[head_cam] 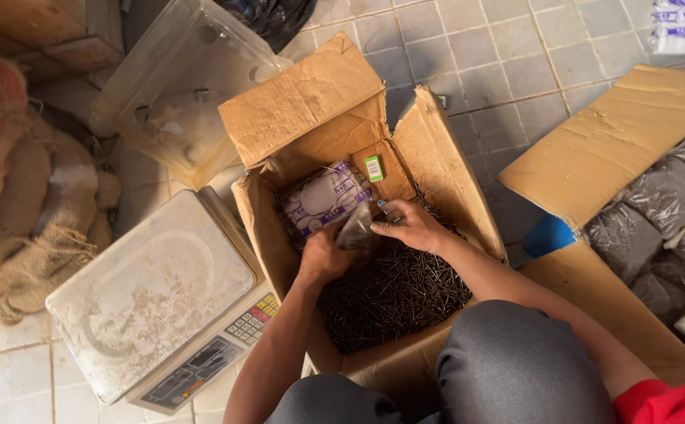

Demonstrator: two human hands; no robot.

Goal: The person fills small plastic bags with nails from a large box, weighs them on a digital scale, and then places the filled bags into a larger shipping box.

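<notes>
Left hand: closed around the lower edge of a small clear bag, knuckles sunk among the nails.
Right hand: fingers pinch the bag's top.
Bag: over the nails inside the open cardboard box.
Beside box: weighing scale on the floor.

We are in a hardware shop's stockroom, working on its tiled floor. A dusty weighing scale, a carton of loose nails, burlap sacks and bagged goods show it.

Matt brown cardboard box holds dark metal nails, glossy plastic bag.
</notes>
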